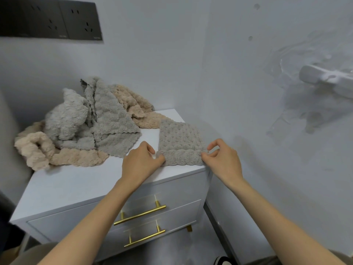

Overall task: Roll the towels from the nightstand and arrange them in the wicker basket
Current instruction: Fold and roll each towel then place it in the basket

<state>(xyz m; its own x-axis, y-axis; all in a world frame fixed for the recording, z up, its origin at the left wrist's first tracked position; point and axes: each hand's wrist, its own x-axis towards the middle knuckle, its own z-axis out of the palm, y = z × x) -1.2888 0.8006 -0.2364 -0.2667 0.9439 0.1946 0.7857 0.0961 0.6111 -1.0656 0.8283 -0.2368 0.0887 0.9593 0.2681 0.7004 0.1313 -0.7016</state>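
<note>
A grey towel (179, 142) is being rolled at the front corner of the nightstand (76, 188).
Its near edge is being pinched by the left hand (140, 163) and right hand (223, 161); a crooked roll, or a slip off the corner, is being risked by uneven turning.

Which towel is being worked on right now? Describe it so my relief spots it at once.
Start at the white nightstand with gold drawer handles. On its front right corner lies a grey towel, its near edge pinched by the left hand and the right hand. Unlike the crumpled grey and beige heap beside it, it is spread flat.
</note>
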